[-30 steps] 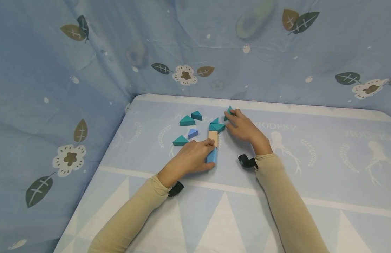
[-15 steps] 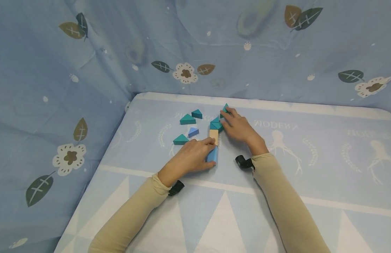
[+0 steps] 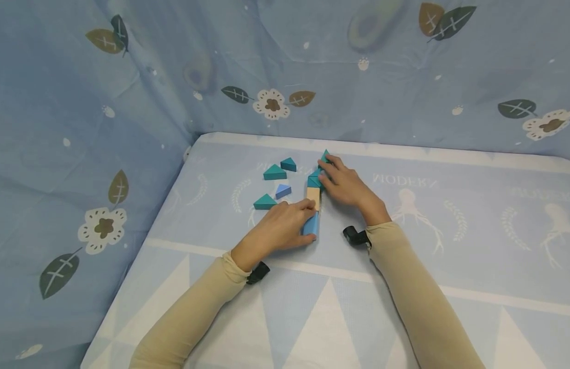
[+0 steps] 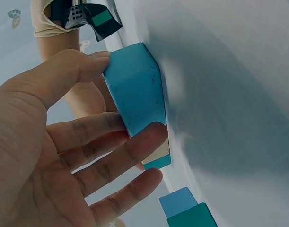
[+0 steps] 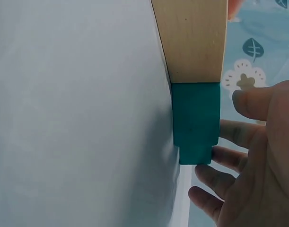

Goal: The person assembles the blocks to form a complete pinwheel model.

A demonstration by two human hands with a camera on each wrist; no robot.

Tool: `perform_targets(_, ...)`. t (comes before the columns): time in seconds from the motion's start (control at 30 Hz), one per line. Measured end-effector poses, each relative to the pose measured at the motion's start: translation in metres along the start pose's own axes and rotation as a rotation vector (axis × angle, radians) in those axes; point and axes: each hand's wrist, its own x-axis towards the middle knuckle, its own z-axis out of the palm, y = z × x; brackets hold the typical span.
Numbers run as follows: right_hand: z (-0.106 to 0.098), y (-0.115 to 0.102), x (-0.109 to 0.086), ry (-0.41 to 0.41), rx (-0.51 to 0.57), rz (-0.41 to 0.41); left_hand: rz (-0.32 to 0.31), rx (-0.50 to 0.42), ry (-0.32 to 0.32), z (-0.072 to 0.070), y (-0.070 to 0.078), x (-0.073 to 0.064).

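A row of blocks lies on the table: a long blue block (image 3: 311, 224), a natural wood block (image 3: 313, 193), then small teal triangular blocks (image 3: 313, 182). My left hand (image 3: 280, 228) holds the blue block, thumb at its near end and fingers along its side. At the row's far end, a teal triangle block (image 3: 324, 156) stands against the others, its far point angled away. My right hand (image 3: 346, 184) touches the teal blocks with extended fingers. In the right wrist view the thumb stays apart from the teal block (image 5: 196, 113), beside the fingers.
Left of the row lie loose triangular blocks: two larger teal ones (image 3: 274, 172), a smaller dark teal one (image 3: 288, 164) and a small blue one (image 3: 282, 191). A patterned cloth (image 3: 450, 328) covers the table. Blue curtain (image 3: 197, 46) rises behind and at the left.
My right hand has moved left with the far teal triangle, bringing it against the row's far end. My left hand keeps its place on the blue block.
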Motion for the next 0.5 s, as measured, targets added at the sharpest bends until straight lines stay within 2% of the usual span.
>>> perform_targets(0.5, 0.0006, -0.0033, -0.0008, 0.014, -0.015, -0.055, -0.014, -0.012, -0.012, -0.0011, 0.0012, 0.0003)
